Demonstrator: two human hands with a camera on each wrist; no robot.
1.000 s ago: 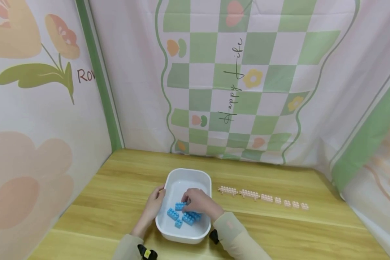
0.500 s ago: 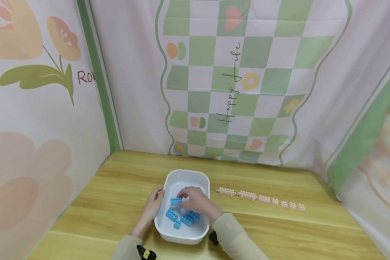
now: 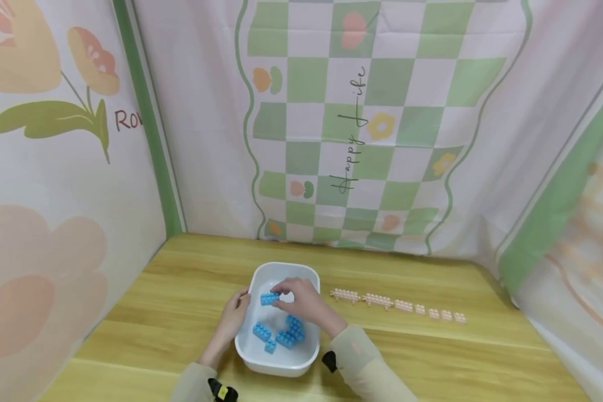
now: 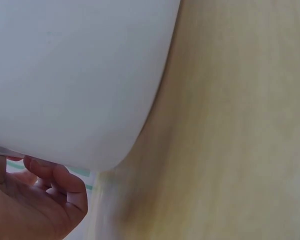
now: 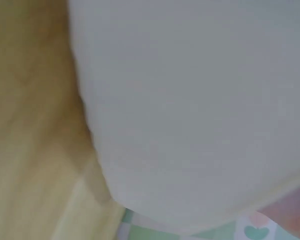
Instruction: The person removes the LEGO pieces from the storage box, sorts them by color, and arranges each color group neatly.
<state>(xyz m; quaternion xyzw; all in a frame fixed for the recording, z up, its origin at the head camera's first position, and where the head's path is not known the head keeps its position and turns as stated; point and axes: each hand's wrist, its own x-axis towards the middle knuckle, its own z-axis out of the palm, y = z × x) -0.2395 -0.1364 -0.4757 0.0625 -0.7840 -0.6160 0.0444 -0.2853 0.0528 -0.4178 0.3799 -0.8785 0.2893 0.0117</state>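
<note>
A white plastic tub [image 3: 253, 357] stands on the table, its outer wall [image 4: 85, 85] filling much of the left wrist view. My left hand [image 3: 233, 316] grips its left rim, fingers curled at the edge. Over the inside of the tub, my right hand [image 3: 303, 301] pinches a blue toy brick [image 3: 268, 299] between thumb and fingers. Below it in the tub lie several more blue bricks [image 3: 262, 331], the rightmost ones bunched together. In the right wrist view the tub's wall hides nearly all of the right hand.
To the right of the tub, a row of pale pink bricks [image 3: 378, 300] runs across the wooden table [image 3: 407, 357], from longer joined pieces to small single ones. A checked curtain [image 3: 352, 212] hangs behind the table's far edge, and a printed panel [image 3: 75, 234] stands at the left.
My right hand has moved the pinched blue brick toward the far end of the tub, away from the others. The left hand keeps its hold on the rim. The head view has shifted slightly.
</note>
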